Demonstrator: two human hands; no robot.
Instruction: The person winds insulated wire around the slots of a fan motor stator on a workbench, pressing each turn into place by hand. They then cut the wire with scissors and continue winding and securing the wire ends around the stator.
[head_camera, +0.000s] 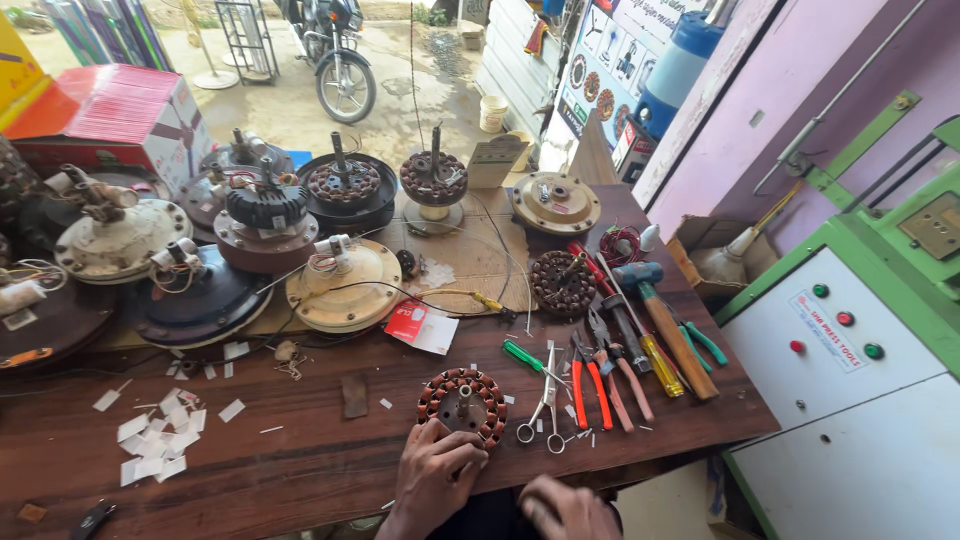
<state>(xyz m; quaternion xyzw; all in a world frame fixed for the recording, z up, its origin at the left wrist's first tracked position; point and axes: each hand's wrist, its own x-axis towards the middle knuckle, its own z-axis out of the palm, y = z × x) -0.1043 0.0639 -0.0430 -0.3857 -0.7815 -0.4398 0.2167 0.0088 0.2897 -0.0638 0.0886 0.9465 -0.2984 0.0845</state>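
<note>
Near the front edge of the tabletop (300, 470), about the middle: a round motor winding (462, 402) with copper coils, lying flat. Left hand (432, 478) resting on its near rim, fingers curled over the coils, touching rather than lifting. Right hand (565, 508) at the very front edge, apart from the winding; blurred and partly cut off by the frame, so impossible to tell whether clenched, loose, or holding something small.

Just to the right of the winding: scissors (543, 410), a green screwdriver (522, 355), orange pliers (588, 385), then a hammer (668, 325) toward the right edge. At the left front corner: a heap of white paper slips (160, 435). Along the back edge: several fan motors (345, 285) with loose wires.

To work well here, probably best to press the winding flat with the left hand, away from the thin copper wire, and to keep the scissors within reach of the right.

Hard to make out: the slots between the coils, and anything under the left palm.
</note>
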